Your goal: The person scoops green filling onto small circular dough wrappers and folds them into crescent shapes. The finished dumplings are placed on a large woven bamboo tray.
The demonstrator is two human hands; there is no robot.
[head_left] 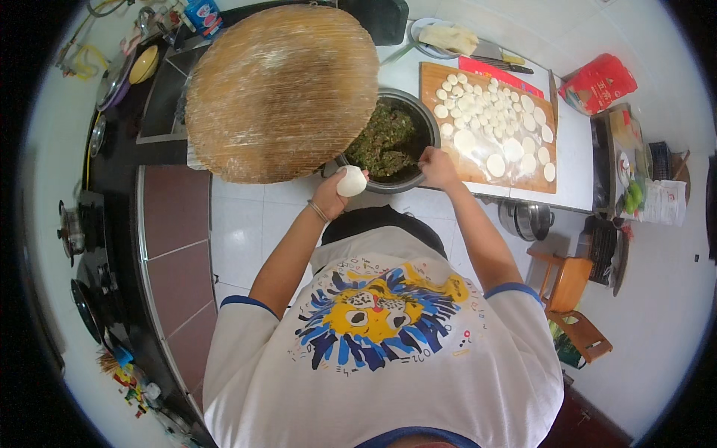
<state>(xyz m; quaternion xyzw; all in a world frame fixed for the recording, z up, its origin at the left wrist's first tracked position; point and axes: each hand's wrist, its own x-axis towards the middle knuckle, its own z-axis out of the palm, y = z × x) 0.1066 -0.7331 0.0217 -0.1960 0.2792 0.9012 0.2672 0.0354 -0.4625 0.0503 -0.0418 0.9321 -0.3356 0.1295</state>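
Observation:
My left hand (331, 196) is closed around a round white dough wrapper (351, 181), which lies flat over the fingers in front of the pot. Dark green chopped filling (382, 142) fills a deep grey pot (431, 119) just beyond. At the pot's right rim, my right hand (439, 169) is closed with its fingers bent toward the filling; whatever it grips is too small or hidden to name. To the right, a wooden board (429, 75) carries small dough pieces (478, 104) and several rolled wrappers (513, 149), dusted with flour.
A large round slatted tray (280, 89) stands left of the pot, partly over the sink (160, 112). Behind the board lie a knife (508, 66) and a plate with a cloth (447, 37). A red bag (600, 84) sits at the counter's right end; a wooden chair (571, 287) stands below.

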